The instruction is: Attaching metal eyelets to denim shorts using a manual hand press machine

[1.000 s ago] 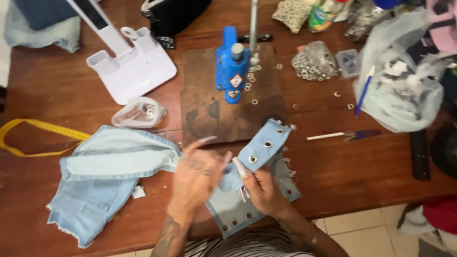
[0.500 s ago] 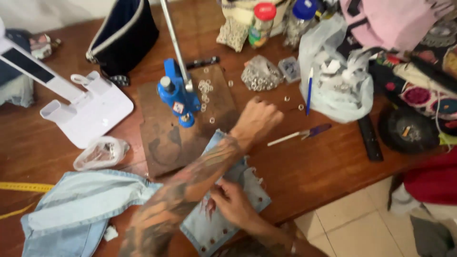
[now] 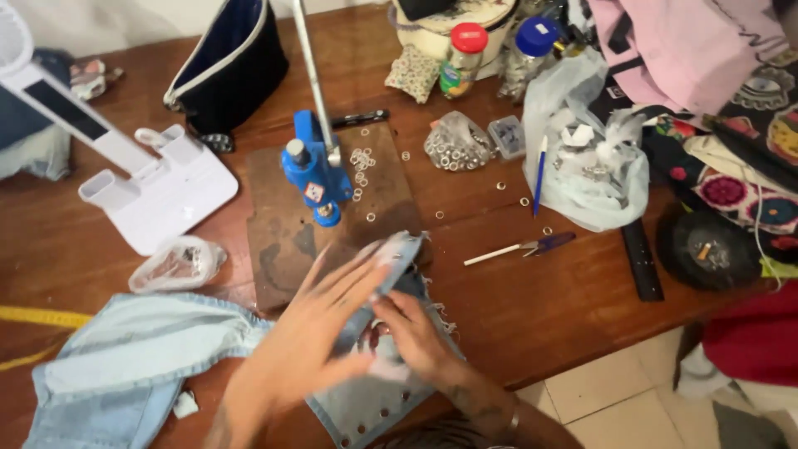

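Note:
A small light-blue denim piece (image 3: 366, 409) with metal eyelets along its edge lies at the table's front edge, its top end (image 3: 406, 248) resting on a dark wooden board (image 3: 278, 249). My left hand (image 3: 320, 333) is blurred, fingers spread, lying across the middle of the piece. My right hand (image 3: 413, 335) pinches the fabric just beside it. A blue hand press (image 3: 312, 170) with a long metal lever stands on the board behind the hands. Loose silver eyelets (image 3: 362, 158) are scattered next to the press.
A light denim garment (image 3: 125, 366) and a yellow tape measure (image 3: 41, 316) lie left. Behind are a white lamp base (image 3: 162, 187), a small plastic bag (image 3: 174, 264) and a black pouch (image 3: 229, 62). Right: a bag of eyelets (image 3: 455, 141), a blue pen (image 3: 540, 170), a purple-handled tool (image 3: 519, 248), a white bag (image 3: 590, 158).
My left hand, stretched out toward the eyelets beside the press half a second ago, has come back onto the denim piece. My right hand stayed on the fabric.

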